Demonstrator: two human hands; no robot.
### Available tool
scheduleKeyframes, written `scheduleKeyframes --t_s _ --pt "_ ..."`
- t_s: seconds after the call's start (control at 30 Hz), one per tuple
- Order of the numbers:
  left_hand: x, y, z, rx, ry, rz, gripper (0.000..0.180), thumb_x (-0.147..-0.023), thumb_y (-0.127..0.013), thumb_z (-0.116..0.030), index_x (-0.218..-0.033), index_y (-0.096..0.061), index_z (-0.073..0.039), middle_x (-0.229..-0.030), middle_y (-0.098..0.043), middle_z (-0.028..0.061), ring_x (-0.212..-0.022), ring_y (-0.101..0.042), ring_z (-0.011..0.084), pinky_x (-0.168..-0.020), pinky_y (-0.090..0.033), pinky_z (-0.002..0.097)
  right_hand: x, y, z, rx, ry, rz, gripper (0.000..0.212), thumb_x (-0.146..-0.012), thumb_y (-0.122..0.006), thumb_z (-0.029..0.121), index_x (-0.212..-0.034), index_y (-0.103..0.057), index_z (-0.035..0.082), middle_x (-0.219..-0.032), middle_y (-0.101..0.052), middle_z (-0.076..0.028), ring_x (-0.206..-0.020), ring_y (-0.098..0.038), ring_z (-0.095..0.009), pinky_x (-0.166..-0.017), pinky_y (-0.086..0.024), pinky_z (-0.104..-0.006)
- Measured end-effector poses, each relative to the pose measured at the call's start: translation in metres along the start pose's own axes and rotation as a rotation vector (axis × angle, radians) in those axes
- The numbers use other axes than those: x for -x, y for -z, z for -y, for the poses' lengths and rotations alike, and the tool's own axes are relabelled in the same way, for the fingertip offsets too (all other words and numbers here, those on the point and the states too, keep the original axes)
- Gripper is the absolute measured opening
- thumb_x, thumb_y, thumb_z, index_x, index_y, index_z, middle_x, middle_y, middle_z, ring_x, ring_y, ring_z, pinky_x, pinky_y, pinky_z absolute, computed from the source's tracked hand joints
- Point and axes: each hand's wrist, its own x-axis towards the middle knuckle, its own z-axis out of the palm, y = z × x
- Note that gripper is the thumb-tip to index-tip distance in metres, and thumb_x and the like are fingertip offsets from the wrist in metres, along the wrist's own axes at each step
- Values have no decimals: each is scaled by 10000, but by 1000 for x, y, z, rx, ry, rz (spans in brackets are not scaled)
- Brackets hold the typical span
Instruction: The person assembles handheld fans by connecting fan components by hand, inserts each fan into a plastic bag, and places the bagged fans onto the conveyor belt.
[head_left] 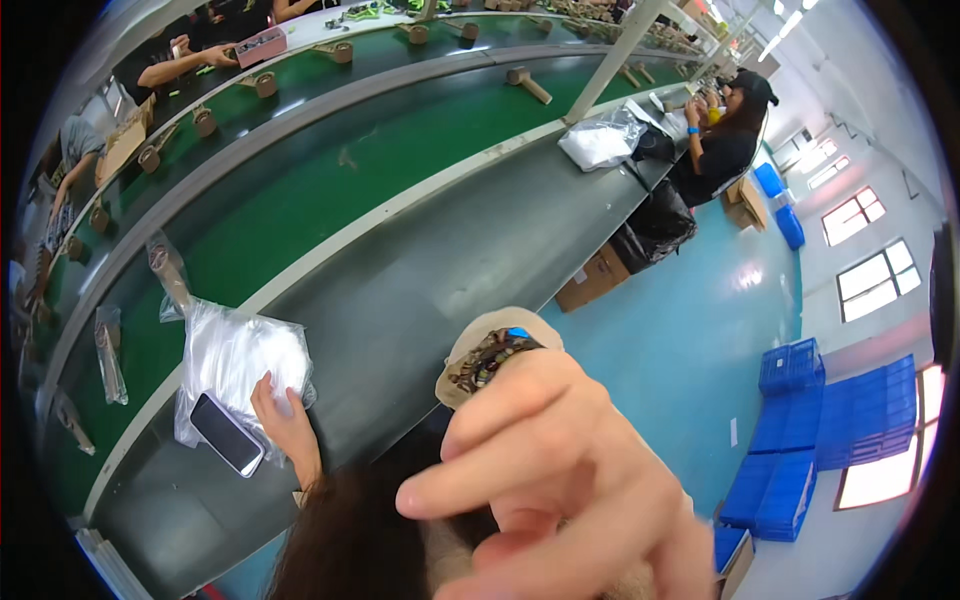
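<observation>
At the lower left, my left hand (287, 428) lies with fingers apart on a stack of clear plastic bags (245, 345). A phone with a dark screen (228, 434) rests on the bags beside it. My right hand (575, 470) is very close to the camera, its fingers bent and spread, with nothing seen between them. Just beyond its knuckles is a round, beige-rimmed thing (455, 365) with small brown and dark bits and a blue patch inside. The hand covers part of it; whether they touch, I cannot tell.
A grey worktop (400, 290) runs beside a green conveyor belt (330, 175) carrying brown cylinders with sticks, some bagged. Farther along are more bags (603, 140) and a seated co-worker (725, 140). A cardboard box (594, 280) and blue crates (785, 440) stand on the floor.
</observation>
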Motion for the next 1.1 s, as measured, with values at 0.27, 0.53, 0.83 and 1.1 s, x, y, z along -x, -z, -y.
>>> scheduleKeyframes --t_s 0.27,0.53,0.83,1.1 --pt "-6 -7 -34 39 -85 19 380 -810 -617 -9 -1187 -566 -10 -1161 -555 175 -1105 -527 350 -952 -419 393 81 -4 -49 332 -119 338 321 -687 -635 -56 -986 -637 62 -907 -673 -159 -655 -630 -239 -540 -473 -308" --pt "-1 5 -28 35 -30 -40 373 -806 -624 -12 -1177 -579 -14 -1152 -551 167 -1084 -541 341 -929 -438 385 257 -42 -132 427 -636 406 270 -763 -621 -48 -1015 -641 47 -817 -651 -68 -670 -603 -240 -591 -460 -328" --pt "-3 -3 -26 25 2 -18 369 -810 -604 12 -1177 -580 -16 -1166 -564 145 -1068 -550 291 -902 -438 345 283 -36 -153 272 -1127 284 203 -862 -599 19 -1064 -616 36 -774 -642 -64 -607 -588 -152 -589 -487 -268" --pt "-6 -5 -28 35 4 -9 369 -796 -646 -18 -1160 -594 -16 -1136 -568 164 -1078 -548 336 -930 -437 389 283 -31 -151 259 -1164 380 164 -866 -597 54 -1026 -631 35 -774 -645 -83 -629 -609 -171 -597 -490 -285"
